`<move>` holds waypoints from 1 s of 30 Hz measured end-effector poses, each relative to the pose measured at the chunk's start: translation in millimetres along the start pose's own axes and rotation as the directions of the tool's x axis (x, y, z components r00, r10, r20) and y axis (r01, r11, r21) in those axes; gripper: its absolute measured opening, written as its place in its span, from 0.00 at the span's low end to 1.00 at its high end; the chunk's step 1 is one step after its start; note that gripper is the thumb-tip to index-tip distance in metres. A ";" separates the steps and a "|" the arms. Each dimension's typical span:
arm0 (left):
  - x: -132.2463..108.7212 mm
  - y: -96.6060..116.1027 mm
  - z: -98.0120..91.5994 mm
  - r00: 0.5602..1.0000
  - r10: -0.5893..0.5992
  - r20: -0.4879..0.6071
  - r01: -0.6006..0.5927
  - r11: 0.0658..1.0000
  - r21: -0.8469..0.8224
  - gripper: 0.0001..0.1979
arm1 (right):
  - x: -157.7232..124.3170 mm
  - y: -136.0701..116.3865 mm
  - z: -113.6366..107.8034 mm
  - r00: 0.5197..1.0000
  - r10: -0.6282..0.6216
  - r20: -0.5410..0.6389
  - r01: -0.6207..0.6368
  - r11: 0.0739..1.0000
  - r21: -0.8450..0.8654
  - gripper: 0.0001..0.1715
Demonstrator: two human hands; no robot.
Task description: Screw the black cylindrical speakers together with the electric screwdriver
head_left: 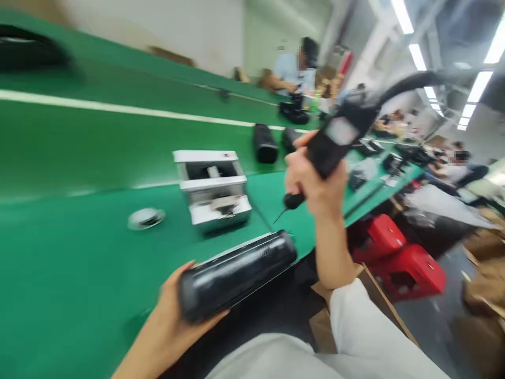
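Observation:
My left hand [169, 316] grips one end of a black cylindrical case [240, 273], which looks like a speaker and lies on its side at the table's near edge. In my right hand [315, 181] is a black electric screwdriver [331, 137], a cable running off its back end. Its thin bit points down and left, just above the cylinder's far end and apart from it. Beyond the cylinder stands a white box with compartments [213, 184], small parts inside that are too blurred to name. A small white dish [145, 218] sits to its left.
More black cylinders [265, 143] stand farther back on the green table [98, 252]. Red plastic bins [410, 268] and a cardboard box [384, 305] are below the table on the right. Another person [294, 71] works across the table, with others farther right.

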State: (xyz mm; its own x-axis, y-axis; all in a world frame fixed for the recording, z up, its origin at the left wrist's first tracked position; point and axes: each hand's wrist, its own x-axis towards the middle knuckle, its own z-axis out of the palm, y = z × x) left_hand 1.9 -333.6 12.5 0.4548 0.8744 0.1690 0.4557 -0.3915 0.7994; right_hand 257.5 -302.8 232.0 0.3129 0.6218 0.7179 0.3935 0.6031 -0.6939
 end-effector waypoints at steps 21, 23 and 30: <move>-2.9 -22.5 6.7 0.999 0.007 0.040 0.000 0.986 -0.168 0.53 | 23.7 84.4 101.7 0.997 -0.077 -0.013 0.078 0.979 0.190 0.16; -2.2 -22.1 7.1 0.999 0.021 0.042 -0.014 0.985 -0.174 0.54 | 21.4 79.7 98.7 0.998 -0.061 -0.017 0.063 0.978 0.197 0.17; 3.6 -18.6 6.7 0.989 0.151 0.003 -0.147 0.966 -0.212 0.61 | 1.1 -7.8 63.0 0.999 -0.035 0.032 0.024 0.958 0.287 0.10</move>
State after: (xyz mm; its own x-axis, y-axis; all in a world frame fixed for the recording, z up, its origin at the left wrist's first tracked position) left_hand 0.2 -325.1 -5.6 0.5210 0.8043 0.2858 0.2114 -0.4460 0.8697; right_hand 200.3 -275.3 234.6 0.2710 0.6163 0.7395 0.1367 0.7358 -0.6633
